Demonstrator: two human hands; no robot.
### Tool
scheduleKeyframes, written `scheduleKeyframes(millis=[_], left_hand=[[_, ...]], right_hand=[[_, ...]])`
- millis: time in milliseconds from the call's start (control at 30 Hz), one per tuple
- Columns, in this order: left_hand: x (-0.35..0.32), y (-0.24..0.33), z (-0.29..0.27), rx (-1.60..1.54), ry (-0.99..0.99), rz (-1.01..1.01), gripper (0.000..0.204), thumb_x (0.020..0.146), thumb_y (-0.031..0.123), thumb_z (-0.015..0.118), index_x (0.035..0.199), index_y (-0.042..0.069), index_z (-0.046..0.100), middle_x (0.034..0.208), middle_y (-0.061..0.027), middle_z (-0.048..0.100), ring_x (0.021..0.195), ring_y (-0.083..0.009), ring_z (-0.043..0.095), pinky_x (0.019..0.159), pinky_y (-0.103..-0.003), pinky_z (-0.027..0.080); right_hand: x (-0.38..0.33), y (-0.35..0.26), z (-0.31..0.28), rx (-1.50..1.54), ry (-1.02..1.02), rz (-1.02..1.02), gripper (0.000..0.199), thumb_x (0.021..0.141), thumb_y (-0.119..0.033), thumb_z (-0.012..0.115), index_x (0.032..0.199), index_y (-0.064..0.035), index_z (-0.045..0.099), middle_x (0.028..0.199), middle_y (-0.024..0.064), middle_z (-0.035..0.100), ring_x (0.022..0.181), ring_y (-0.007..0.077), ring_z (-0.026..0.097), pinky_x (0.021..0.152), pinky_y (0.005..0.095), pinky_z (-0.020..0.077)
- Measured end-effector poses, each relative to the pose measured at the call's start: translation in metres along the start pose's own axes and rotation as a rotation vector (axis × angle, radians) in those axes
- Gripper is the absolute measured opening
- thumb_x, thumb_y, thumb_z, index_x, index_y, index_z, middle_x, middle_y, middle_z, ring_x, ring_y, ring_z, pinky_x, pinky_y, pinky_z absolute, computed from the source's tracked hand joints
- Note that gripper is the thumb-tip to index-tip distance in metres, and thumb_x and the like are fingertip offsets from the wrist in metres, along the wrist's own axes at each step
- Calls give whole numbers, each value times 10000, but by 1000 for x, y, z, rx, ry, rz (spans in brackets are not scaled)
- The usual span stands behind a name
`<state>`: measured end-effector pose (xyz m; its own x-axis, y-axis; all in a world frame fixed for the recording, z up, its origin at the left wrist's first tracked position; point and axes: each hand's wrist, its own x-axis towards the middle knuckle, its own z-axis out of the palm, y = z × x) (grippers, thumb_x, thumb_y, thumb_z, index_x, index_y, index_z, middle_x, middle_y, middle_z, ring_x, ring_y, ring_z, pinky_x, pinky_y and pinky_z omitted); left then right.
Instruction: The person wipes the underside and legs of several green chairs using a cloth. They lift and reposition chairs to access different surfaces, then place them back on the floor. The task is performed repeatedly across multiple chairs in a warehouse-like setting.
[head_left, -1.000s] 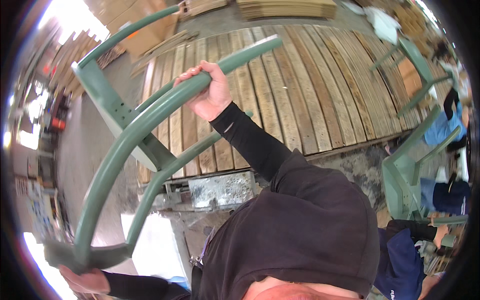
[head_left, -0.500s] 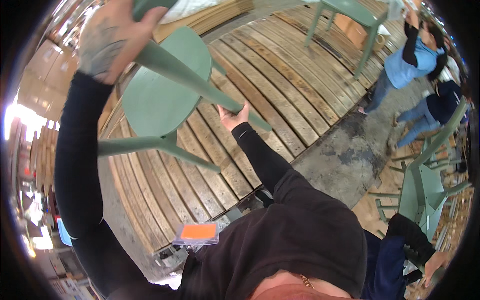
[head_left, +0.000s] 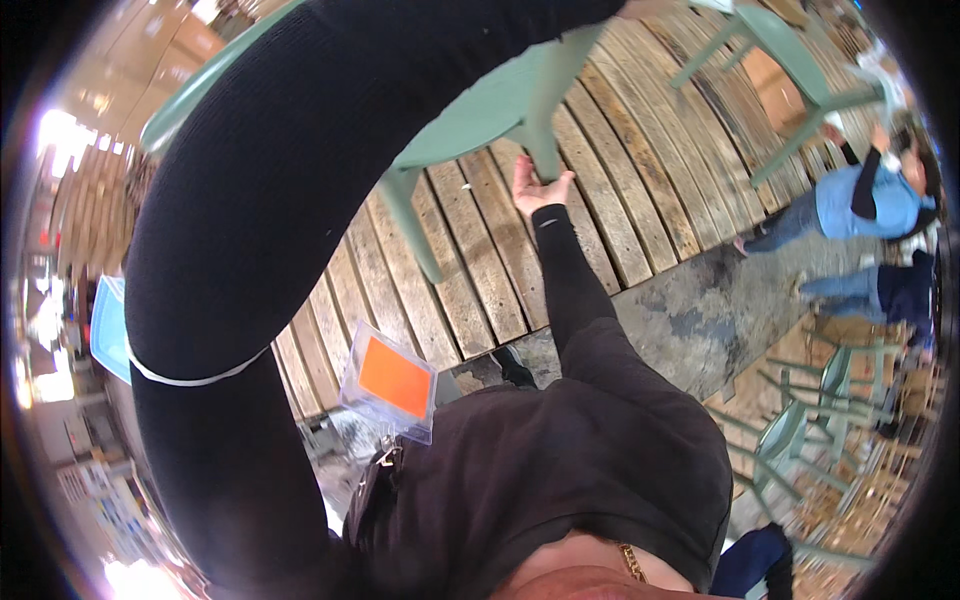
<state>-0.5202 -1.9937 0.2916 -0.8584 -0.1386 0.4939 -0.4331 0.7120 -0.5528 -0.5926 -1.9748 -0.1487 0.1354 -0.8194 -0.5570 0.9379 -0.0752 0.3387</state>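
A green chair (head_left: 485, 115) is tilted above the slatted wooden platform, its seat and legs partly hidden behind my raised left arm. My right hand (head_left: 542, 190) cups the lower end of one chair leg, with thumb and fingers on either side. My left arm, in a black sleeve, arches across the upper view. Only a sliver of my left hand (head_left: 645, 8) shows at the top edge, close to the top of that leg; its fingers are out of sight. Another leg of the chair points down towards the slats.
The slatted wooden platform (head_left: 650, 190) spans the middle. Another green chair (head_left: 785, 50) stands at the far right, near a person in a blue vest (head_left: 865, 200). More green chairs (head_left: 785, 435) are at the right. An orange card in a clear holder (head_left: 395, 375) hangs by my body.
My left arm has swung right across the top, taking the hand almost out of view. The chair has turned and shifted; my right hand has moved up and right with its leg.
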Motion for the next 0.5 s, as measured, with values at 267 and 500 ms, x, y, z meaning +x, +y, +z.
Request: scheduleKeyframes(millis=[267,500], left_hand=[[-195,-35,-107,-52,48,-394,242,915,236,663,1008,15,629,829,-148,633,747,-294,639,690,-407,516],[-558,236,-172,-298,-321,-1561,106,924,130,626,863,52,587,768,-158,596,700,-337,610,568,-476,439]], right_hand=[[-22,-8,-127,-645,330,-76,679,926,-686,583,1040,-19,634,1033,152,693,1001,319,676,976,480,525],[-108,-69,-287,-2755,572,765,398,961,-384,602,715,-71,604,682,155,638,614,330,672,590,512,557]])
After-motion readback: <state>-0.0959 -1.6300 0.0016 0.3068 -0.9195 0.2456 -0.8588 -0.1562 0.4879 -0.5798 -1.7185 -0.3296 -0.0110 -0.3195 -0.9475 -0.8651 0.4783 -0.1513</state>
